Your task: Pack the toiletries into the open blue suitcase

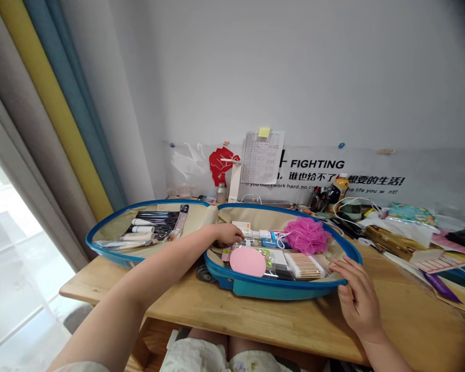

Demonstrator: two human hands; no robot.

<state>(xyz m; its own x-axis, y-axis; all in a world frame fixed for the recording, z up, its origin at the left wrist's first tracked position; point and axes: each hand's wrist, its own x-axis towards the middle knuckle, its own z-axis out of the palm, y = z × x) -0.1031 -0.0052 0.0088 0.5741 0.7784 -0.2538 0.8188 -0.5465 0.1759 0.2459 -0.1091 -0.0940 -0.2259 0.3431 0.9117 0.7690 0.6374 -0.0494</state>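
A small blue suitcase (290, 291) lies spread open on the table, its two halves side by side. My left hand (229, 234) reaches into the right half at its left end. Its fingers are curled down, and whatever they hold is hidden. Near it lie a pink oval pad (247, 261), a white tube (269, 234) and a small blue item (269, 243). A pink mesh bath puff (307, 235) and a pack of cotton swabs (306, 265) fill the right side. My right hand (358, 297) rests on the right rim, fingers stretched out.
The left half holds a pack of brushes (160, 219) and several white tubes (143, 229). Clutter covers the wooden table (232, 320) on the right, including a gold pencil case (389, 242) and papers. A bottle (338, 191) and a white lamp (235, 182) stand behind.
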